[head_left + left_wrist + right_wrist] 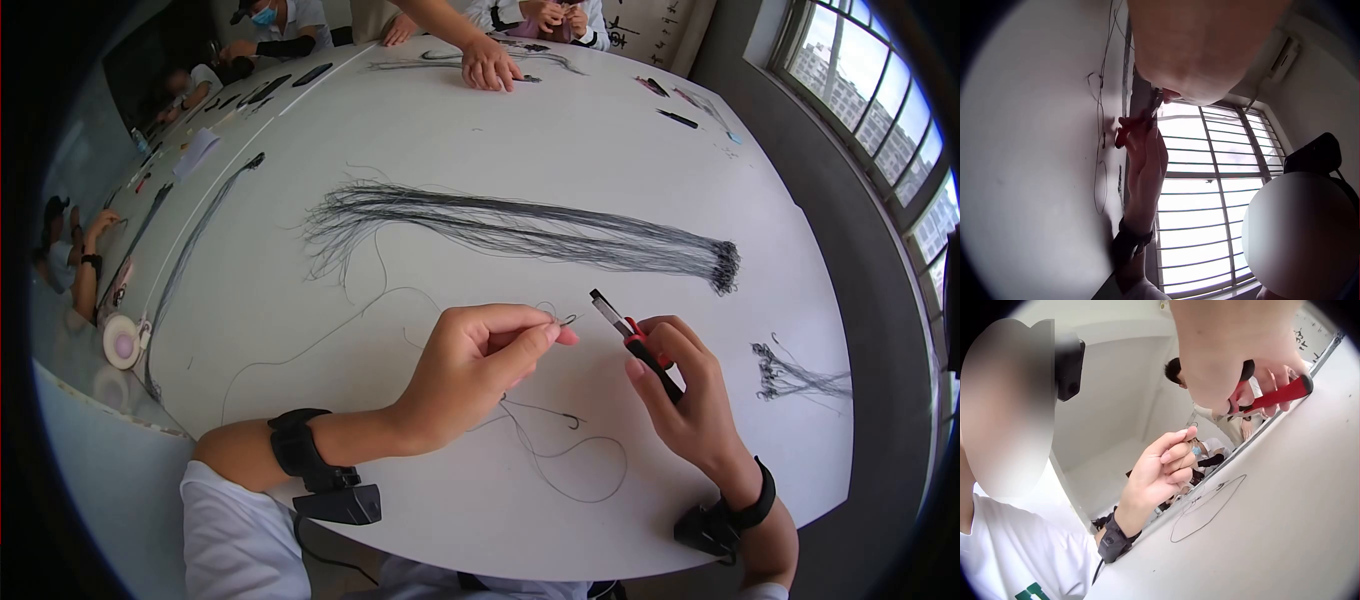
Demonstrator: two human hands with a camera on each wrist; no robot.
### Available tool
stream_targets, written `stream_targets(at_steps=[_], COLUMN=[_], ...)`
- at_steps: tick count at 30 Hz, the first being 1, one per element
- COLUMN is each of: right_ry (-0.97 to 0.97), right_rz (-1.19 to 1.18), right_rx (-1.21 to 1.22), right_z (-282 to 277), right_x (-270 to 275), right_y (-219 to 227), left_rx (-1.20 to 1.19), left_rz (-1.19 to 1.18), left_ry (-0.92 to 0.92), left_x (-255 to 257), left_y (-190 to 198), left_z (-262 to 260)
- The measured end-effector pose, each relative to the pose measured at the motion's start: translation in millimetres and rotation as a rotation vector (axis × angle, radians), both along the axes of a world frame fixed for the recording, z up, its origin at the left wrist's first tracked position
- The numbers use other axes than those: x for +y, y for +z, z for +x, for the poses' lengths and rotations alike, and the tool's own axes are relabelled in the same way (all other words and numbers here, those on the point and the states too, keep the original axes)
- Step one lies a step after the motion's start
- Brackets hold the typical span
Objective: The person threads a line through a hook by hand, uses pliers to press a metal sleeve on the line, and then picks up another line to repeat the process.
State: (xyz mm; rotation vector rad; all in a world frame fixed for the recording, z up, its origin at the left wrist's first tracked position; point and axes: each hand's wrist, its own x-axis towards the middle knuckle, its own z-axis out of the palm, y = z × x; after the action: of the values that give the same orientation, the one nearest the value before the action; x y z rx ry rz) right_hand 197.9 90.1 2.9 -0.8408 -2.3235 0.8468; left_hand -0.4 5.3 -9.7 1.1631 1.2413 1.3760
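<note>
Small hook (pixel 568 320) on a thin black line (pixel 560 462): pinched at the fingertips of the left hand (pixel 478 365), raised off the surface. Red-and-black-handled tool (pixel 637 343): gripped in the right hand (pixel 683 392), its dark tip angled toward the hook, just beside it.

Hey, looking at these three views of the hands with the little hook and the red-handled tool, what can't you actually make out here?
- Hook at the left hand: too small in the head view; hidden behind that hand in the left wrist view.
- Tool tip: cut off by the right hand in the right wrist view.
- Thin line on the table: ends too fine to trace.
</note>
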Motion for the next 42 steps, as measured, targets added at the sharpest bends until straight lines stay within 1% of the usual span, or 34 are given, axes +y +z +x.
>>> stream_targets(at_steps=[2,4,8,11,13,20,23,26,29,31,35,37,41,42], right_ry=[0.033,0.122,0.143,0.124,0.166,0.147,0.147,0.106,0.060,0.030,0.046,0.038,0.030,0.033], right_rz=[0.003,0.058,0.066,0.116,0.190,0.235,0.246,0.251,0.206,0.158,0.197,0.192,0.192,0.194], right_rx=[0.045,0.155,0.132,0.096,0.108,0.081,0.107,0.131,0.134,0.090,0.105,0.108,0.087,0.094], right_z=[0.1,-0.2,-0.3,-3.1,-4.8,-7.1,-7.7,-8.1,-7.9,-7.6,-7.1,-6.9,-6.5,-6.8], right_x=[1.2,1.8,-1.8,-5.0,-4.9,-10.9,-13.1,-15.5,-17.2,-19.0,-17.3,-17.8,-16.5,-16.4], right_y=[-3.5,-7.4,-6.8,-8.5,-10.7,-8.5,-9.3,-9.2,-7.4,-4.8,-6.0,-5.1,-4.4,-4.7], left_rx=[-0.008,-0.058,-0.094,-0.117,-0.127,-0.117,-0.118,-0.122,-0.085,-0.048,-0.060,-0.018,-0.025,0.015], left_rz=[0.009,-0.048,-0.080,-0.085,-0.077,-0.072,-0.071,-0.046,-0.043,-0.020,-0.037,-0.035,-0.029,-0.033], left_ry=[0.010,-0.017,-0.032,-0.024,-0.012,-0.015,-0.009,-0.019,-0.032,-0.048,-0.057,-0.090,-0.087,-0.077], left_x=[0.2,-0.5,-0.5,-0.5,-1.0,-2.7,-2.7,-2.8,-3.0,-3.4,-3.9,-4.0,-3.9,-4.0], left_y=[-0.2,4.0,5.8,4.8,5.7,6.7,4.8,3.4,3.3,2.6,2.3,3.0,4.3,4.4], left_z=[0.3,0.6,0.5,2.0,3.3,6.1,6.7,6.3,6.4,6.7,7.1,6.9,7.8,7.3])
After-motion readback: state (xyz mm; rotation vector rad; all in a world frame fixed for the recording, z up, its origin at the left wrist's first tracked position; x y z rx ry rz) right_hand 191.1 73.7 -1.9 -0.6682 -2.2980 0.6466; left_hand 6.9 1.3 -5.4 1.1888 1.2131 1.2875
